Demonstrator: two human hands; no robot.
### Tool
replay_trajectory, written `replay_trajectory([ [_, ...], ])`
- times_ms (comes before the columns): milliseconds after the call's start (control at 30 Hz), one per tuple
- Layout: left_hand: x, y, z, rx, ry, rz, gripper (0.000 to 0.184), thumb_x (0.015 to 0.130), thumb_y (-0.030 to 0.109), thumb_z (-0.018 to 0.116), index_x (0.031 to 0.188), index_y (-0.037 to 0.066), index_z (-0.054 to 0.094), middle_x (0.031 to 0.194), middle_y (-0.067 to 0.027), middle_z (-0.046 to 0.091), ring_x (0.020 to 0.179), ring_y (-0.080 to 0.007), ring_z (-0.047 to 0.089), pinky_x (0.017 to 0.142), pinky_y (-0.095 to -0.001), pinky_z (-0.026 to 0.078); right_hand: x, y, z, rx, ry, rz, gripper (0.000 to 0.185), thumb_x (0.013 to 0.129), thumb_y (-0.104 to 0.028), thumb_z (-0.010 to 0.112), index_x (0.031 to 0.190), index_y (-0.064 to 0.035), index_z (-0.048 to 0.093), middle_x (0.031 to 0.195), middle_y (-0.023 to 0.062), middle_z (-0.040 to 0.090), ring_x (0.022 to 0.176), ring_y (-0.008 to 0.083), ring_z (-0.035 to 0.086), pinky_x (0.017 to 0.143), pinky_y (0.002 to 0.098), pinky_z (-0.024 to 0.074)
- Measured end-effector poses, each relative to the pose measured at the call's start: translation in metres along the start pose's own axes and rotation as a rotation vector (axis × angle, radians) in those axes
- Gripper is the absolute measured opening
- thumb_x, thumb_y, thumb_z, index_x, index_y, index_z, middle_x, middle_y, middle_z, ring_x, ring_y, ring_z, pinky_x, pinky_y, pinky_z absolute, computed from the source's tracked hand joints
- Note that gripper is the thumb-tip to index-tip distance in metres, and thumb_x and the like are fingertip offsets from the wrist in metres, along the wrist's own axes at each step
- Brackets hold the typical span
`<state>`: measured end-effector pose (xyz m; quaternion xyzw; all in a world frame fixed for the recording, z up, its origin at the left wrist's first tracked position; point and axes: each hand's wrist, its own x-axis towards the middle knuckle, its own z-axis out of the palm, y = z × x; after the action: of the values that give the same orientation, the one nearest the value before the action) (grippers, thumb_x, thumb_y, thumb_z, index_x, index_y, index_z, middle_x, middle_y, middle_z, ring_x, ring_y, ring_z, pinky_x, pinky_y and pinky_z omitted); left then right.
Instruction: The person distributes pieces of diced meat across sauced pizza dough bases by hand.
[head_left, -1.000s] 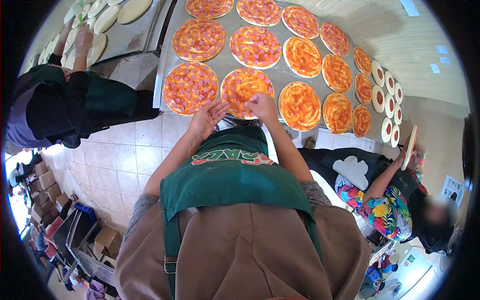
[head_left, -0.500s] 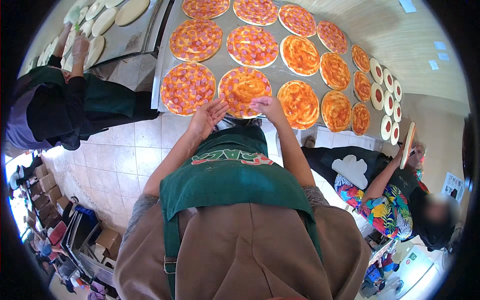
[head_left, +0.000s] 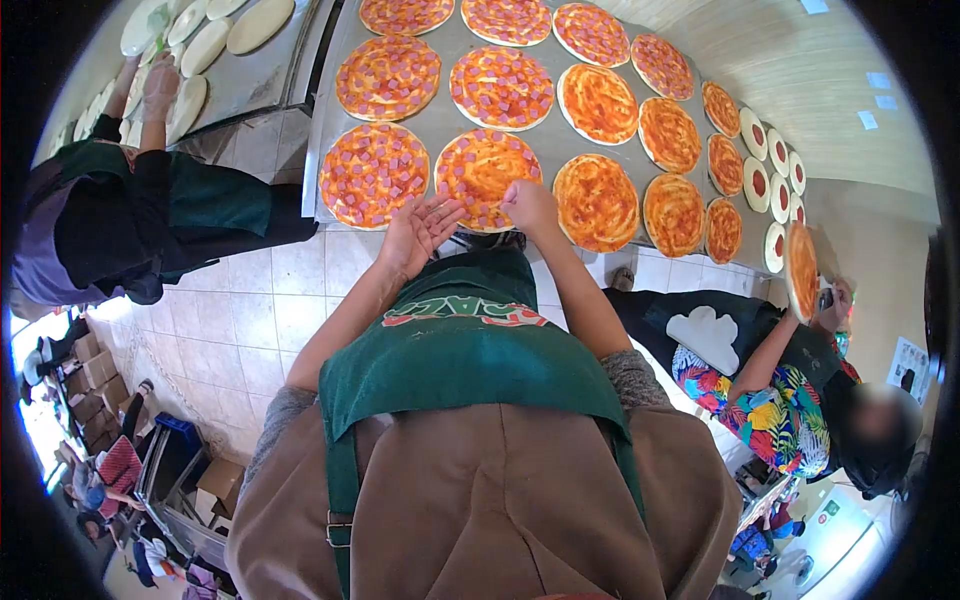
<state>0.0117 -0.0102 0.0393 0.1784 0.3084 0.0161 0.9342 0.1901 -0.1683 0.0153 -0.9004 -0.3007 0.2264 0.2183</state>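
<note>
A partly topped pizza (head_left: 490, 165) lies at the near edge of the metal table, with pink ham cubes mainly along its left and lower rim and sauce and cheese in the middle. My left hand (head_left: 420, 235) is palm up beside its lower left edge, fingers stretched out; I see nothing clearly lying in it. Over the lower right rim is my right hand (head_left: 530, 208), fingers curled closed, and whatever they hold is hidden. To the left sits a pizza fully scattered with ham cubes (head_left: 375, 175). On the right is a pizza with only sauce and cheese (head_left: 597, 203).
The metal table (head_left: 560, 150) bears several more pizzas, and small dough rounds with red sauce centres (head_left: 757, 185) at its far right. On the right a co-worker (head_left: 770, 390) holds up a sauced pizza base (head_left: 801, 272). Another co-worker (head_left: 150, 215) handles dough rounds (head_left: 260, 25) on the left.
My right hand has curled more tightly and shifted slightly. My left hand has moved a little right. The right-hand co-worker's pizza base has tilted, showing its sauced face.
</note>
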Motion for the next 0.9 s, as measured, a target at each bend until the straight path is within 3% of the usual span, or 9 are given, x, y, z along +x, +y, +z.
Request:
replay_trajectory([
  [67,-0.002,0.001,0.004,-0.055,-0.037,-0.002,0.060,0.098,0.043,0.032,0.137,-0.004,0.037,0.136,-0.0227,0.044,0.127,-0.0294,0.045,0.107,-0.0390,0.036,-0.001,-0.010,-0.003,-0.098,0.034,0.008,0.008,0.072,-0.013,0.067,0.072,-0.0061,0.064,0.072,0.0124,0.065,0.073,0.0290,0.064,0.067,0.0405,0.0499],
  [167,-0.001,0.000,0.005,-0.086,-0.064,0.017,0.063,0.099,0.047,0.029,0.136,-0.003,0.034,0.133,-0.0189,0.048,0.122,-0.0258,0.051,0.102,-0.0354,0.042,-0.014,-0.038,-0.009,0.136,0.198,-0.281,0.010,0.072,-0.015,0.069,0.074,-0.0058,0.065,0.073,0.0126,0.063,0.072,0.0298,0.063,0.066,0.0415,0.0485],
  [233,0.000,-0.001,0.001,-0.099,-0.086,0.022,0.067,0.098,0.051,0.030,0.137,-0.003,0.034,0.134,-0.0180,0.048,0.119,-0.0245,0.052,0.101,-0.0357,0.043,-0.029,-0.067,-0.010,0.398,0.057,-0.319,0.014,0.071,-0.017,0.071,0.076,-0.0054,0.065,0.076,0.0118,0.063,0.073,0.0296,0.061,0.065,0.0415,0.0472],
  [367,0.001,-0.002,0.005,-0.125,-0.174,0.042,0.069,0.096,0.053,0.035,0.137,-0.003,0.034,0.133,-0.0164,0.049,0.111,-0.0220,0.056,0.097,-0.0345,0.045,-0.047,-0.086,0.002,0.219,0.106,-0.420,0.022,0.071,-0.021,0.075,0.085,-0.0047,0.068,0.078,0.0110,0.065,0.073,0.0271,0.063,0.065,0.0379,0.0490],
  [467,0.007,-0.007,0.000,-0.085,-0.088,0.016,0.058,0.099,0.042,0.039,0.136,-0.003,0.035,0.130,-0.0154,0.051,0.107,-0.0207,0.058,0.094,-0.0325,0.047,-0.048,-0.085,0.002,0.328,0.086,-0.415,0.019,0.074,-0.018,0.074,0.082,-0.0027,0.067,0.077,0.0092,0.066,0.070,0.0215,0.064,0.064,0.0337,0.0495],
  [567,0.004,-0.011,-0.001,0.197,-0.117,-0.003,0.047,0.100,0.030,0.041,0.134,-0.003,0.038,0.129,-0.0150,0.053,0.109,-0.0200,0.058,0.093,-0.0305,0.048,-0.046,-0.064,0.011,0.648,-0.154,-0.199,0.015,0.078,-0.015,0.072,0.082,-0.0009,0.068,0.076,0.0071,0.068,0.069,0.0148,0.064,0.063,0.0287,0.0494],
  [667,0.003,-0.010,-0.001,0.107,-0.025,-0.003,0.045,0.100,0.025,0.038,0.133,-0.005,0.040,0.133,-0.0189,0.049,0.121,-0.0248,0.051,0.102,-0.0350,0.042,-0.036,-0.021,0.012,0.692,0.052,-0.165,0.014,0.081,-0.014,0.069,0.083,0.0008,0.068,0.074,0.0051,0.069,0.068,0.0098,0.063,0.063,0.0249,0.0486],
  [733,0.002,-0.005,-0.003,0.101,0.035,0.009,0.043,0.100,0.024,0.038,0.132,-0.005,0.041,0.133,-0.0191,0.049,0.121,-0.0255,0.051,0.101,-0.0347,0.043,-0.016,0.029,0.022,0.498,0.201,-0.069,0.016,0.075,-0.022,0.069,0.082,-0.0076,0.073,0.077,0.0085,0.069,0.067,0.0239,0.066,0.064,0.0362,0.0506],
  [900,0.004,-0.004,-0.004,0.083,0.061,-0.001,0.044,0.099,0.024,0.037,0.132,-0.005,0.041,0.132,-0.0192,0.050,0.120,-0.0254,0.052,0.099,-0.0341,0.045,0.000,0.035,0.003,0.139,0.181,-0.013,0.015,0.073,-0.025,0.071,0.077,-0.0103,0.073,0.078,0.0090,0.069,0.069,0.0241,0.066,0.067,0.0364,0.0518],
])
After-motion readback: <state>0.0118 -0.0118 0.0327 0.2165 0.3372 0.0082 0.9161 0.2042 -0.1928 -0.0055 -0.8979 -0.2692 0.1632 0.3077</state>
